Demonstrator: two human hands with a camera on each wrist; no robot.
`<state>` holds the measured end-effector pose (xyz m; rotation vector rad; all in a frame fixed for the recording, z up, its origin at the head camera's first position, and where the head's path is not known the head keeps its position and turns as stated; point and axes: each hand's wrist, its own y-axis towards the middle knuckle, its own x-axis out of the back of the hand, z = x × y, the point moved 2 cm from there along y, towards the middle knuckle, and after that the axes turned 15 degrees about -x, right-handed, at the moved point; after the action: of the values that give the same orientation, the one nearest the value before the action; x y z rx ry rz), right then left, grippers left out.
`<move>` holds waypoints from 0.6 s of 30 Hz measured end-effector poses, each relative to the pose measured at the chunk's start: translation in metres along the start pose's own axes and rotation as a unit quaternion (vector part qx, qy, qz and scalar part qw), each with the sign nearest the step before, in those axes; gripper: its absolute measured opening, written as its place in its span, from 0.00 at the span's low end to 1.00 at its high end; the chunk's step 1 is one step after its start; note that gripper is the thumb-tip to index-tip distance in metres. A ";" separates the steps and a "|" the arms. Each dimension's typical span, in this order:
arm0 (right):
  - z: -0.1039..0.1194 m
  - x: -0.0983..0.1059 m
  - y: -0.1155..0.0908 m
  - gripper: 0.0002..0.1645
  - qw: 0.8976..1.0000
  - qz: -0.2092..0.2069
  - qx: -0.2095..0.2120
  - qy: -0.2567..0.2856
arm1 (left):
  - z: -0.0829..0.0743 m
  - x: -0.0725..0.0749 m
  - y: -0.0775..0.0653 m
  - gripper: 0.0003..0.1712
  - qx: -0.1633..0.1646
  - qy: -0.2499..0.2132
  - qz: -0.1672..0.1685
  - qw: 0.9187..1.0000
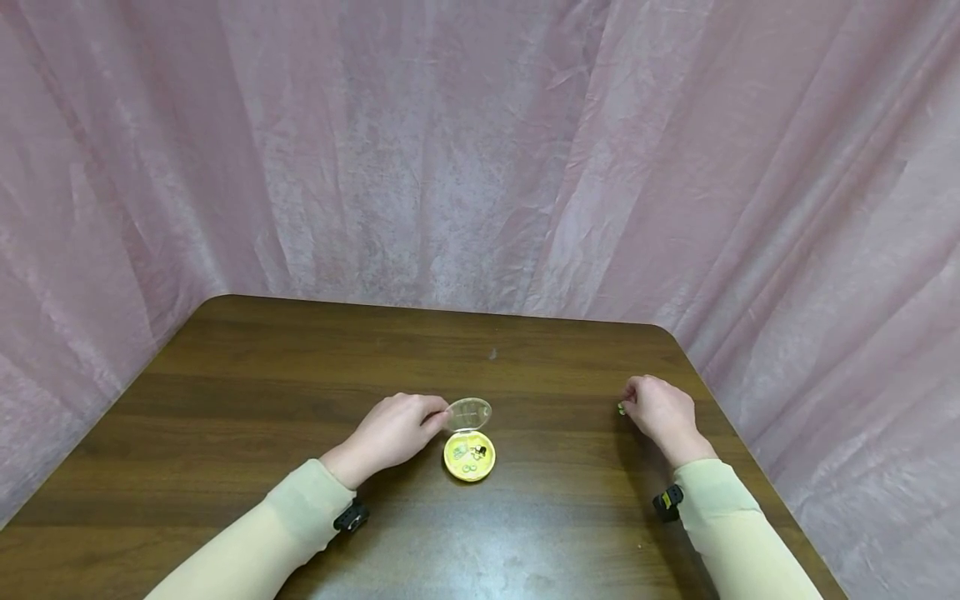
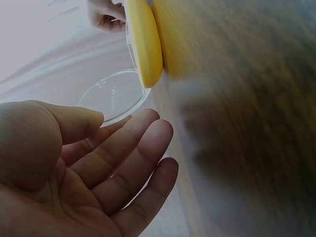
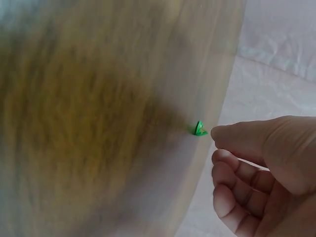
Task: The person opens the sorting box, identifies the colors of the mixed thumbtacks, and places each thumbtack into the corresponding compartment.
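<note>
A small round yellow case (image 1: 469, 477) lies on the table with its clear lid (image 1: 470, 414) raised at the back. My left hand (image 1: 397, 429) holds the lid's left edge, thumb on one side and index finger behind it; the other fingers (image 2: 148, 143) are loosely bent. Inside the case, sections hold small light green, dark and ring-shaped pieces (image 1: 468, 468). Far to the right, my right hand (image 1: 662, 412) is low over the table, fingers bent. Just beyond its thumb tip is a small green triangular piece (image 3: 200, 129) with a yellowish mark, a slight gap between them.
The brown wooden table (image 1: 300, 358) runs back to a pink curtain (image 1: 450, 167), which also hangs along the right side. My right hand is near the table's right edge. Each wrist carries a small black camera (image 1: 351, 517).
</note>
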<state>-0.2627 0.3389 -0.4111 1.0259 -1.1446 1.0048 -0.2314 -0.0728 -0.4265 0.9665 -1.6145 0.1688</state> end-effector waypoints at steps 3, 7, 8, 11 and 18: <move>-0.002 0.000 0.004 0.03 1.000 0.012 -0.006 -0.005 | 0.000 0.000 0.000 0.09 0.000 0.000 0.000 1.000; -0.001 -0.001 0.007 0.04 1.000 0.023 -0.008 -0.015 | 0.000 0.001 0.000 0.09 -0.001 0.000 -0.002 1.000; -0.001 -0.001 0.007 0.05 1.000 0.022 -0.006 -0.017 | 0.000 0.001 0.000 0.09 -0.001 0.000 -0.003 1.000; 0.000 -0.001 0.007 0.08 1.000 0.017 -0.001 -0.019 | 0.000 0.001 -0.001 0.09 -0.001 0.000 -0.005 1.000; 0.003 0.001 0.006 0.16 1.000 0.018 -0.002 -0.026 | 0.001 -0.001 -0.001 0.09 -0.004 0.001 -0.004 1.000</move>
<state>-0.2693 0.3378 -0.4093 1.0370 -1.2107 1.0087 -0.2314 -0.0733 -0.4276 0.9662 -1.6079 0.1582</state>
